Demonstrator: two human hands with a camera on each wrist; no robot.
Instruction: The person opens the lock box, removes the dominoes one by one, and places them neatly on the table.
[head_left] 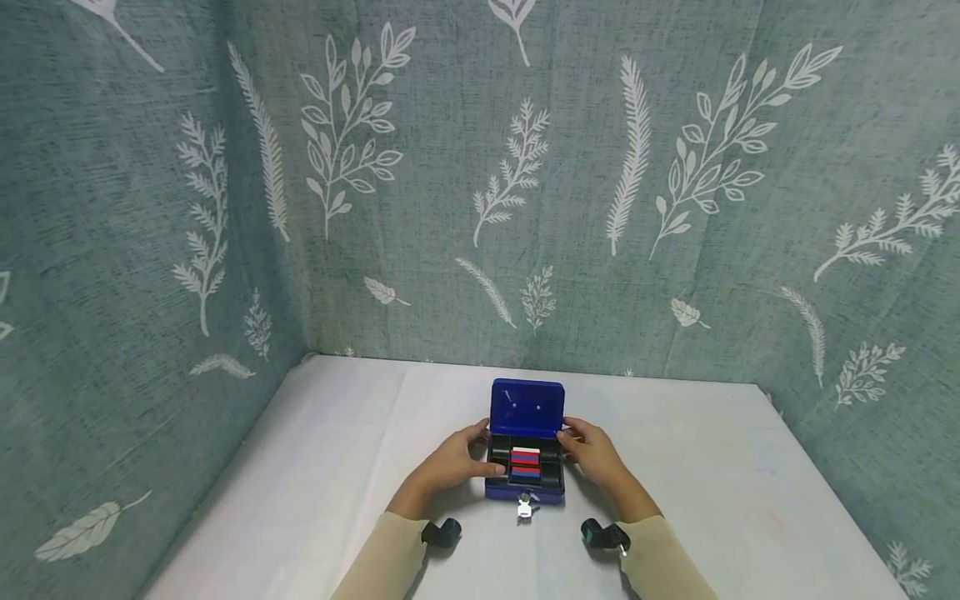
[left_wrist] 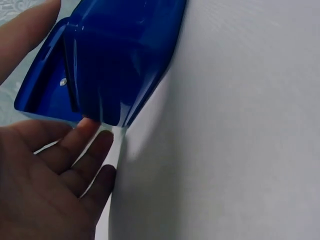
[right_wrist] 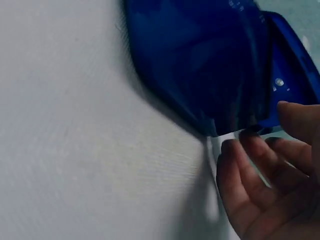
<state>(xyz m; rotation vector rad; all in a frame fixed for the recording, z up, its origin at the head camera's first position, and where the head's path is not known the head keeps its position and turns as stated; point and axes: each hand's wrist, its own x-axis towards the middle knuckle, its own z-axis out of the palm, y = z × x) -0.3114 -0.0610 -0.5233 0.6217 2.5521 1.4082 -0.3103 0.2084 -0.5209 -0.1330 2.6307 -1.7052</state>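
Note:
A blue metal cash box (head_left: 525,495) stands on the white table with its lid (head_left: 527,406) raised at the back. Inside, a black tray (head_left: 551,471) holds red-and-blue blocks (head_left: 525,457) in its middle part. Keys (head_left: 524,508) hang from the front lock. My left hand (head_left: 453,460) lies along the box's left side, thumb over the rim, the other fingers near the back corner. In the left wrist view its fingertips (left_wrist: 90,125) are right at that corner. On the right side, my right hand (head_left: 591,450) touches the back corner, its thumb beside the lid's base.
A white cloth covers the table (head_left: 697,467). Behind it and along both sides hangs a grey-green curtain (head_left: 450,192) with white leaf prints. Dark wrist cameras (head_left: 442,533) sit on both forearms near the box's front.

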